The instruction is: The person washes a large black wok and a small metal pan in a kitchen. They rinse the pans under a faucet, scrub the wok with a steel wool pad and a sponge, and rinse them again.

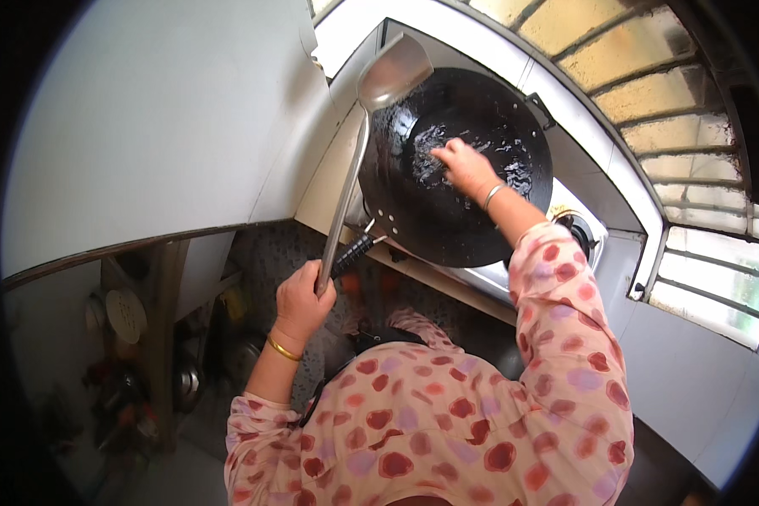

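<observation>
My left hand grips the end of a long-handled metal wok spatula. Its broad, slightly curved blade is raised at the wok's upper left rim. The large black wok has a wet, shiny inside with bright ripples and streaks in its bowl. Over the wok's middle is my right hand, its fingers drawn together and pointing left. Whether something small is between those fingertips cannot be made out. The wok's black grip handle sticks out beside my left hand.
Under the wok is a gas stove, with a second burner at its right. A dark loop handle sits on the wok's far side. A white wall panel rises at left; barred windows line the right. Pans lie below left.
</observation>
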The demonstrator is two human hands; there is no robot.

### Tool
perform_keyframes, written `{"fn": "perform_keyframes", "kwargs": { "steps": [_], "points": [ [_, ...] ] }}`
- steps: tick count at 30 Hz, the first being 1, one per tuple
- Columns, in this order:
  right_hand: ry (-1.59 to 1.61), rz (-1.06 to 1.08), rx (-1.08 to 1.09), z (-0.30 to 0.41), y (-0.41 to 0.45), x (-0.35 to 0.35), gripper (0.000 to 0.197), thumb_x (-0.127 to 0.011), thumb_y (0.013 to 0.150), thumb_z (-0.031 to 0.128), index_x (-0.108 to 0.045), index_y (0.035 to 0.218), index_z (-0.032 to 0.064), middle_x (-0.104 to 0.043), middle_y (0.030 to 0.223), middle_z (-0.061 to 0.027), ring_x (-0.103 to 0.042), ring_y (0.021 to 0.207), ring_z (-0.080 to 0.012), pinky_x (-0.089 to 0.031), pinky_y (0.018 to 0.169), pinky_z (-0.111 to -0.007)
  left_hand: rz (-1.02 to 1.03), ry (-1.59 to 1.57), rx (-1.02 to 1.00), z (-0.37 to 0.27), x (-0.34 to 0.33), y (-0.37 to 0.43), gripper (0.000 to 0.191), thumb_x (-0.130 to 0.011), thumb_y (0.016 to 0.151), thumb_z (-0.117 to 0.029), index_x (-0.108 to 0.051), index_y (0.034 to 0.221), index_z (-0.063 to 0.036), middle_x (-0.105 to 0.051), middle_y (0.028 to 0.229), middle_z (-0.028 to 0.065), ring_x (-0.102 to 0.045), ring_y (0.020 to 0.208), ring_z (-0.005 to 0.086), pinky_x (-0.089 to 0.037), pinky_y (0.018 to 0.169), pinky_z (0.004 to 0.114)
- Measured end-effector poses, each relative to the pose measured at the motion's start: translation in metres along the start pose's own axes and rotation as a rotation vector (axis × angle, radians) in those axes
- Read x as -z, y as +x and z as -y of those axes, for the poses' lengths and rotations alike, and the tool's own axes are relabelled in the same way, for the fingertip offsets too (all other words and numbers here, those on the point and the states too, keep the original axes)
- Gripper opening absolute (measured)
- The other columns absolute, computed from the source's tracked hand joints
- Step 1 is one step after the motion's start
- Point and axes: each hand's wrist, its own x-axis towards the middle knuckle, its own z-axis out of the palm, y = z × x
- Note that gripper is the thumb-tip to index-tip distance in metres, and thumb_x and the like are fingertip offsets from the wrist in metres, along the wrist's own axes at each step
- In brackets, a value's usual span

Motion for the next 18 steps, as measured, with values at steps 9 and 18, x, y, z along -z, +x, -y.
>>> {"fn": "perform_keyframes", "kwargs": {
  "steps": [9,18],
  "points": [
    [0.018,0.060,-0.077,-0.044,0.003,0.072,0.040,-0.065,0.078,0.020,-0.053,0.116,0.0162,-0.057,0.108,-0.0148,-0.057,0.100,-0.0338,-0.049,0.084,-0.038,-0.007,-0.017,0.022,0.000,-0.001,-0.002,0.019,-0.062,0.075,-0.012,-0.052,0.091,-0.0067,-0.058,0.072,0.0134,-0.058,0.067,0.0350,-0.047,0.059,0.041],
    [-0.339,0.333,-0.275,-0.031,-0.113,0.071,0.016,-0.048,0.083,0.011,-0.060,0.089,0.0021,-0.052,0.100,-0.0214,-0.063,0.081,-0.0360,-0.053,0.073,-0.044,0.069,-0.092,0.108,-0.004,0.003,0.001,0.019,-0.061,0.077,-0.015,-0.051,0.092,-0.0082,-0.059,0.073,0.0130,-0.058,0.069,0.0353,-0.047,0.060,0.042]
  ]
}}
